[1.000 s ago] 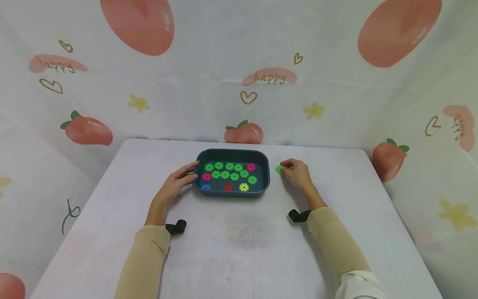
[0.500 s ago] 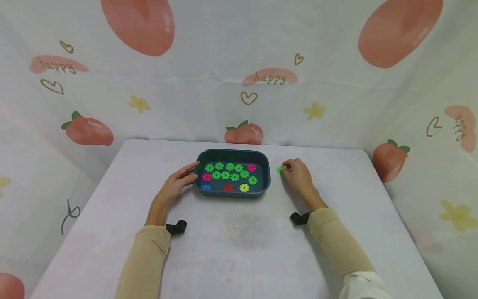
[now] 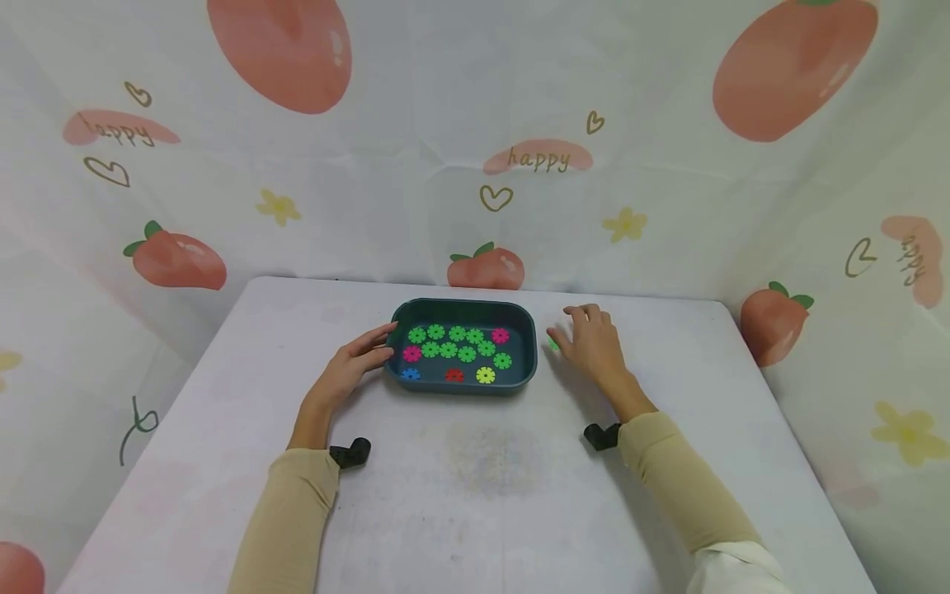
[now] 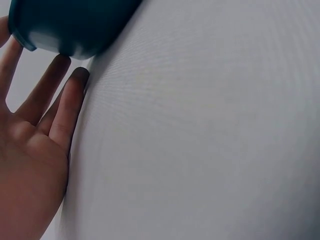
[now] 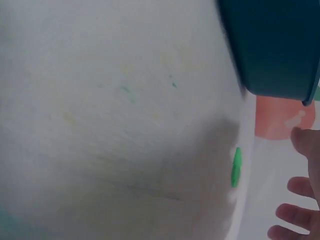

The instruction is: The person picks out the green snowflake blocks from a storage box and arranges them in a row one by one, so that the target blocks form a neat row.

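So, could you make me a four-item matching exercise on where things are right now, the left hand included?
1. Left hand
2. Yellow notched disc
3. Blue notched disc
4. Loose green disc

A. In the near left corner of the blue-green tray
B. On the table, right of the tray
C. Touching the tray's left end
D. Inside the tray, right of the red disc

Pairs: 1-C, 2-D, 3-A, 4-B

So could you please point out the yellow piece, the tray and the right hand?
Yellow piece (image 3: 486, 375): head view, its middle.
Tray (image 4: 72, 25): left wrist view, outer wall.
Right hand (image 3: 596, 345): head view, its back.
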Demonstrator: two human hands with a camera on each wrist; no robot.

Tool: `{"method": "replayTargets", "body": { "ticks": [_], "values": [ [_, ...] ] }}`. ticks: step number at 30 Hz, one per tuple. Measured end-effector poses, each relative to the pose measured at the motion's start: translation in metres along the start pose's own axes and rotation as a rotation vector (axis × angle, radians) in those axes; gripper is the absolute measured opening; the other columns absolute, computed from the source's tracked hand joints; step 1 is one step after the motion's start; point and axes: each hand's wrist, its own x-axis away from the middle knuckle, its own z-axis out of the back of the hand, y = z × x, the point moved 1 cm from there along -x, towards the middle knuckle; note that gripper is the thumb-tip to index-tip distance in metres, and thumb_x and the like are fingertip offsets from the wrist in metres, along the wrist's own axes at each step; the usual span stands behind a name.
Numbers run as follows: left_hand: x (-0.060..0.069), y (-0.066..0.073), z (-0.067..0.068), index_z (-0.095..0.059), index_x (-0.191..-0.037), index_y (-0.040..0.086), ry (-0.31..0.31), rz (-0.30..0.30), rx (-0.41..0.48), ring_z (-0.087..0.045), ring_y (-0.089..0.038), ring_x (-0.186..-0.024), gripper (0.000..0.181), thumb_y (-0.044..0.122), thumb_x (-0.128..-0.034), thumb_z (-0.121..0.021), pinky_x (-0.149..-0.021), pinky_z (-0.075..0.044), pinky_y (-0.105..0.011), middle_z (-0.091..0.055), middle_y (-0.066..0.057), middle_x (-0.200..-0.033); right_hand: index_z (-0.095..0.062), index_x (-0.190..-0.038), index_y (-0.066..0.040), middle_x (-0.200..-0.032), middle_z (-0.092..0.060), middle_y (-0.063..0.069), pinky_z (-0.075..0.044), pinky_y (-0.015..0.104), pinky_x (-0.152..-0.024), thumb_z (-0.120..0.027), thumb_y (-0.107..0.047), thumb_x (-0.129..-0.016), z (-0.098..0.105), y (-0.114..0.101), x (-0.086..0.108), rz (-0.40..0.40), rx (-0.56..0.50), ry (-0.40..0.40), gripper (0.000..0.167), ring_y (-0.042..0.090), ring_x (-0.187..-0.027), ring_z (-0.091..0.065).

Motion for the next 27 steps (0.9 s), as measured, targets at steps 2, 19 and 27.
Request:
{"method": "replayTargets", "body": {
  "ticks": [2, 19, 27],
  "values": [
    [0.0, 0.0, 0.0, -0.045, -0.155, 0.03, 0.001, 0.002, 0.0, -0.048, -0.036, -0.143, 0.058, 0.042, -0.1008, -0.063, -0.126, -0.021, -0.06, -0.042, -0.011, -0.162, -0.054, -0.139, -0.002, -0.139, -0.049, 0.028, -0.047, 0.062, -0.099, -0.062, -0.047, -0.099, 0.002, -0.003, -0.001, 0.001, 0.016, -0.016, 0.06, 0.049, -0.123, -0.05],
    [0.001, 0.003, 0.0, -0.045, -0.155, 0.031, -0.003, 0.028, 0.017, -0.048, -0.037, -0.143, 0.058, 0.042, -0.1006, -0.063, -0.127, -0.02, -0.059, -0.041, -0.009, -0.163, -0.021, -0.164, -0.021, -0.17, -0.009, 0.023, -0.009, 0.077, -0.12, -0.04, -0.068, -0.1, 0.017, -0.025, -0.007, 0.011, 0.072, -0.184, 0.082, 0.053, -0.156, -0.004],
    [0.002, 0.004, -0.001, -0.046, -0.154, 0.032, -0.001, 0.044, 0.024, -0.047, -0.036, -0.143, 0.057, 0.043, -0.1003, -0.063, -0.127, -0.019, -0.059, -0.041, -0.009, -0.163, -0.019, -0.165, -0.024, -0.173, -0.001, 0.018, -0.003, 0.075, -0.122, -0.041, -0.07, -0.099, 0.019, -0.041, -0.008, 0.067, 0.107, -0.204, 0.083, 0.05, -0.157, 0.003]
  ]
}}
